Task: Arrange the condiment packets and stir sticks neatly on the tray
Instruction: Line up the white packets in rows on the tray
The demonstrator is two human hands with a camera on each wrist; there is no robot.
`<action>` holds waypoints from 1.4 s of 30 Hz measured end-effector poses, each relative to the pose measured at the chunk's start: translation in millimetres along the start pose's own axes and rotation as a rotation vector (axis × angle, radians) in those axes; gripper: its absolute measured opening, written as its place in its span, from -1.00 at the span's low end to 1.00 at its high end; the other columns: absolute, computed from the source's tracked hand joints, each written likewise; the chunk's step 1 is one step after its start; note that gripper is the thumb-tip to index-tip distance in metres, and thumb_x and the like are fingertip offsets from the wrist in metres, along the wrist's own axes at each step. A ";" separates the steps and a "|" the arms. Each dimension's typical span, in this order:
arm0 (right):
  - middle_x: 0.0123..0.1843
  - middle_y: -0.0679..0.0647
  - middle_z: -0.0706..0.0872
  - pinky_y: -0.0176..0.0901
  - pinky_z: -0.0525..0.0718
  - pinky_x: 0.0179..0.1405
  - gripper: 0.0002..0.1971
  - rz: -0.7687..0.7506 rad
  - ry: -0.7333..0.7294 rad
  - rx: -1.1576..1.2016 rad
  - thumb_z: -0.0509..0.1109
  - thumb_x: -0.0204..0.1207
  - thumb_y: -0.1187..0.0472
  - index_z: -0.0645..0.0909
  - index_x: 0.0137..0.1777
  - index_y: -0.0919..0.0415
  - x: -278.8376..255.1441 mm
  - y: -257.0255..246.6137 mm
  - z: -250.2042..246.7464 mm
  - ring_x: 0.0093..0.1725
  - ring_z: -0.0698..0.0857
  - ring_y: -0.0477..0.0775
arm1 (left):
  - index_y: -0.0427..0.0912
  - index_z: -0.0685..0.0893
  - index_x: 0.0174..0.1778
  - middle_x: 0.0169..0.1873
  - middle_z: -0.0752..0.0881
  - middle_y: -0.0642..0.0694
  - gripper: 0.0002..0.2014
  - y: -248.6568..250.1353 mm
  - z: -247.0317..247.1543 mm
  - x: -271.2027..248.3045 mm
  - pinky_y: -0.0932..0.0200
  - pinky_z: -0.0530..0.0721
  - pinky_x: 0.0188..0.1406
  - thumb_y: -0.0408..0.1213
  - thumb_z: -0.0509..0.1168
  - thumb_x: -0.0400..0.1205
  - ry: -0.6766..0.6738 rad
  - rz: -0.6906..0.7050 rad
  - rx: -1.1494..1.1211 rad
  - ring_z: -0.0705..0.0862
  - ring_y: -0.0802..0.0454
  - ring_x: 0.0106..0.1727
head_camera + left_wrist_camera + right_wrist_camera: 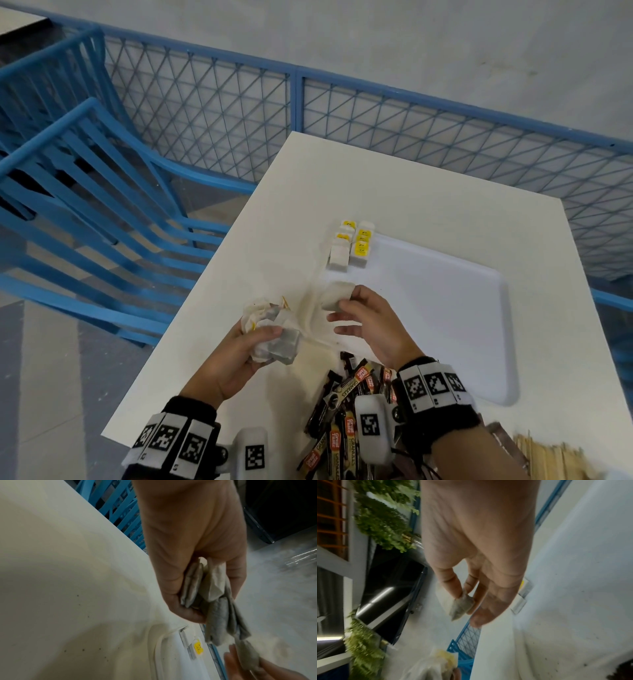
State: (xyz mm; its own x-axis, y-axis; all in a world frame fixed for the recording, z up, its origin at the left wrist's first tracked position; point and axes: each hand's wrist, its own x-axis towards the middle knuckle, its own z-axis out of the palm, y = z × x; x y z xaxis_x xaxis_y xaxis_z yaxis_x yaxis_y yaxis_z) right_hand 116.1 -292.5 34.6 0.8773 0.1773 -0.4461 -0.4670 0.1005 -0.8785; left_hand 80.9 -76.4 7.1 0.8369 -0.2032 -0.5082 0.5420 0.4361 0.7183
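My left hand (253, 346) grips a bunch of tea bags (270, 329) over the table, left of the white tray (479, 291); the same bunch of tea bags (216, 601) hangs below its fingers in the left wrist view. My right hand (356, 311) pinches a single tea bag (337, 295) above the tray's left rim, and that tea bag (461, 605) sits between thumb and fingers. Two rows of tea bags with yellow tags (352, 245) stand at the tray's far left corner. Dark coffee stick packets (342, 411) lie heaped under my right wrist. Wooden stir sticks (551, 459) lie at the bottom right.
The white table (411, 192) ends close on the left and far sides. Blue chairs (85, 171) stand to the left, and a blue mesh railing (376, 116) runs behind the table. Most of the tray's surface is bare.
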 end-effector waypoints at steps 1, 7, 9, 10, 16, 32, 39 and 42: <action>0.00 0.23 0.76 -0.15 0.69 -0.28 -0.90 0.004 0.012 0.032 0.24 0.61 0.37 0.57 -0.09 0.28 3.3 0.7 -3.0 -0.22 0.72 0.09 | -0.15 0.65 0.17 -0.06 0.74 -0.14 -0.32 -0.1 -0.9 1.7 0.17 0.74 -0.28 -0.26 0.54 0.06 0.015 -0.001 -0.005 0.74 -0.02 -0.08; 0.00 0.27 0.71 -0.35 0.72 -0.17 -0.86 0.000 0.113 0.174 0.26 0.59 0.39 0.64 -0.01 0.43 39.2 9.1 -24.6 -0.20 0.65 0.04 | -0.05 0.67 0.13 -0.02 0.70 -0.11 -0.50 0.8 -7.4 14.2 0.23 0.67 -0.26 -0.32 0.49 0.23 0.117 0.012 -0.067 0.69 -0.01 -0.05; -0.02 0.27 0.71 -0.38 0.72 -0.17 -0.90 0.002 0.143 0.199 0.29 0.55 0.46 0.63 -0.03 0.44 51.9 9.5 -31.1 -0.13 0.70 0.04 | -0.04 0.66 0.15 0.00 0.70 -0.12 -0.52 1.9 -8.0 17.8 0.24 0.67 -0.25 -0.31 0.45 0.27 0.136 0.019 -0.082 0.69 -0.01 -0.04; -0.04 0.25 0.72 -0.38 0.72 -0.18 -0.91 0.003 0.167 0.198 0.29 0.54 0.49 0.62 -0.04 0.43 58.3 9.0 -33.8 -0.10 0.71 0.03 | -0.04 0.66 0.15 0.00 0.70 -0.11 -0.53 2.7 -7.9 19.5 0.25 0.67 -0.26 -0.31 0.43 0.29 0.140 0.021 -0.089 0.69 0.00 -0.05; -0.22 0.14 0.66 -0.39 0.68 -0.38 -0.95 0.041 0.426 0.059 0.34 0.54 0.43 0.62 -0.05 0.35 94.0 7.2 -47.3 -0.30 0.63 -0.02 | -0.07 0.64 0.19 -0.01 0.71 -0.10 -0.51 4.6 -7.3 29.5 0.24 0.69 -0.25 -0.32 0.41 0.30 0.147 0.019 -0.108 0.70 0.03 -0.06; -0.14 0.04 0.68 -0.11 0.60 0.10 -0.80 0.019 0.678 -0.492 0.52 0.42 0.17 0.71 -0.04 0.28 128.5 27.0 -57.7 -0.09 0.61 0.03 | -0.11 0.62 0.21 -0.04 0.68 -0.09 -0.53 -2.8 -7.5 36.9 0.25 0.70 -0.32 -0.37 0.43 0.35 0.134 -0.008 -0.083 0.70 0.05 -0.08; 0.04 0.11 0.74 -0.10 0.58 0.10 -0.75 0.045 0.686 -0.532 0.51 0.41 0.13 0.66 0.00 0.26 129.9 25.5 -54.1 0.07 0.69 0.15 | -0.10 0.64 0.06 -0.19 0.72 -0.04 -0.76 -4.2 -3.8 35.6 0.27 0.68 -0.43 -0.49 0.27 0.57 0.140 -0.014 -0.074 0.74 0.14 -0.25; 0.00 0.09 0.71 -0.15 0.57 0.04 -0.70 0.058 0.692 -0.504 0.51 0.42 0.10 0.62 0.05 0.25 125.9 22.4 -52.1 0.03 0.66 0.11 | -0.12 0.64 0.11 -0.15 0.71 -0.07 -0.74 -4.5 -1.9 34.7 0.26 0.68 -0.40 -0.49 0.27 0.56 0.128 -0.015 -0.079 0.74 0.12 -0.23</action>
State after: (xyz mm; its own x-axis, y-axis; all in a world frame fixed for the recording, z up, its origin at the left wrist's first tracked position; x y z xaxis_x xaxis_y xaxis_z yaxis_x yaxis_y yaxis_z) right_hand 221.8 -319.0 -50.1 0.8001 -0.4852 -0.3526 -0.5521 -0.3660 -0.7492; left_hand 107.3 -83.7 -14.7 0.8097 -0.0986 -0.5784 0.5422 0.5027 0.6733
